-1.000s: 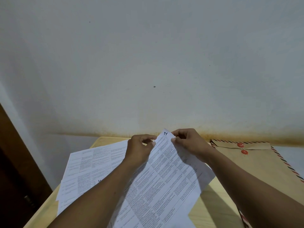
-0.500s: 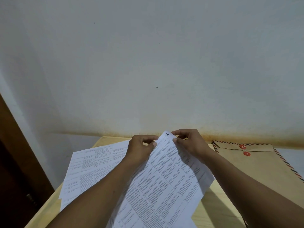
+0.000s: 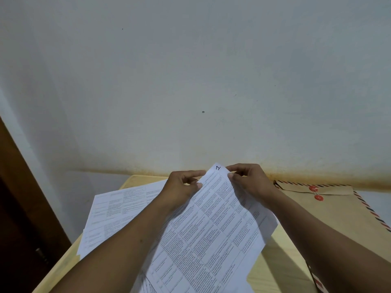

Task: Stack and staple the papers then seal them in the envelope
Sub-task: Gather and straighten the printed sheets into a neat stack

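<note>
A stack of printed white papers (image 3: 213, 225) is lifted at an angle over the table, its top corner marked with a handwritten number. My left hand (image 3: 182, 188) pinches the stack's upper left edge, and my right hand (image 3: 249, 180) pinches the top corner from the right. More printed sheets (image 3: 118, 210) lie spread flat on the table to the left, partly under my left forearm. A brown envelope (image 3: 338, 210) with striped edges and two red string buttons lies flat at the right. No stapler is in view.
The light wooden table (image 3: 277, 269) stands against a pale wall (image 3: 190, 81). A dark wooden panel (image 3: 23, 218) rises at the far left beside the table edge.
Both hands and the held stack have stayed nearly in place; the fingers shifted slightly at the top corner. The view tilted a little.
</note>
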